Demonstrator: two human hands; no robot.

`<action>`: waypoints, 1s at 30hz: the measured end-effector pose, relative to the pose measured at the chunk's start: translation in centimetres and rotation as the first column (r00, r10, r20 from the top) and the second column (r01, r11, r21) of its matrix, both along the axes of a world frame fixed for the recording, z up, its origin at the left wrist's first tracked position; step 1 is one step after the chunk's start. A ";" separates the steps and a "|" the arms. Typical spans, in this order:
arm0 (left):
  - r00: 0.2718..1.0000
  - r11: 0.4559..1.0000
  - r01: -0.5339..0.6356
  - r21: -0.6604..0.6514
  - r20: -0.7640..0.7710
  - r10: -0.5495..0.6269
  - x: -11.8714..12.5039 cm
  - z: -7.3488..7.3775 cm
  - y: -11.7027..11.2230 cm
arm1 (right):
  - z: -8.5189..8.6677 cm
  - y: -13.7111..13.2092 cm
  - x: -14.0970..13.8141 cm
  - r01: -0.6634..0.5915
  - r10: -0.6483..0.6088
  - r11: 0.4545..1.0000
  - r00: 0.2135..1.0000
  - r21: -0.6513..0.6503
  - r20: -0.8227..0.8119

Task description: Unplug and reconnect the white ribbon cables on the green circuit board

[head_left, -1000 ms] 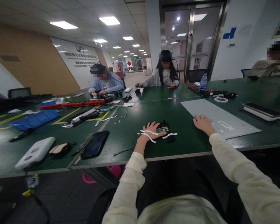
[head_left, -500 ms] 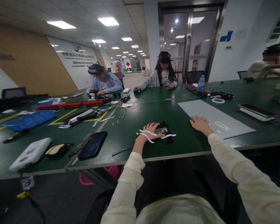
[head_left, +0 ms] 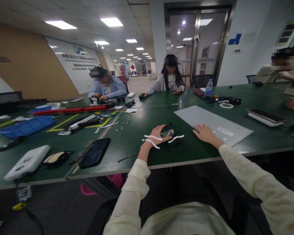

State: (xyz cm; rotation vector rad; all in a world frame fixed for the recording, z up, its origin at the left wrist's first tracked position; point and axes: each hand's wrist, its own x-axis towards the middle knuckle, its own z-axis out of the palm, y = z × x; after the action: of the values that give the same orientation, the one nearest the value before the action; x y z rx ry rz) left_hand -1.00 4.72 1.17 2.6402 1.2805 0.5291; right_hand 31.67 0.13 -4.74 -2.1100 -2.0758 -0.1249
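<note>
My left hand [head_left: 156, 135] rests on the green table [head_left: 137, 130], its fingers curled around a small black device with an exposed circuit board [head_left: 168, 132]. White tape strips [head_left: 150, 139] lie across the back of that hand and beside the device. My right hand [head_left: 204, 132] lies flat with fingers spread on the near corner of a grey sheet panel [head_left: 212, 124]. Cream sleeves cover both arms.
A black phone [head_left: 95, 156], a white power bank [head_left: 27, 162], a blue tray [head_left: 26, 126] and a red bar [head_left: 71, 110] lie on the left. A tape roll [head_left: 226, 105], a water bottle [head_left: 208, 87] and a tablet [head_left: 266, 115] sit on the right. Three other people sit at the table's far side.
The grey panel and my right hand on it have shifted left, closer to the device. My left hand has stayed on the device. The view has turned slightly.
</note>
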 end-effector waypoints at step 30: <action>0.999 0.971 -0.004 0.240 -0.034 0.013 -1.8 4.6 0.6 | 5.1 -7.2 -6.4 -0.838 0.805 0.546 0.524 0.002 -0.277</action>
State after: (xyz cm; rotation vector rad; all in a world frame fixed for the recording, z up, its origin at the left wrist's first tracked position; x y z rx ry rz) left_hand -2.82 5.32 5.81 2.8516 1.3141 0.6813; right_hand 25.29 -7.03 0.34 -0.8655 -2.7031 0.4034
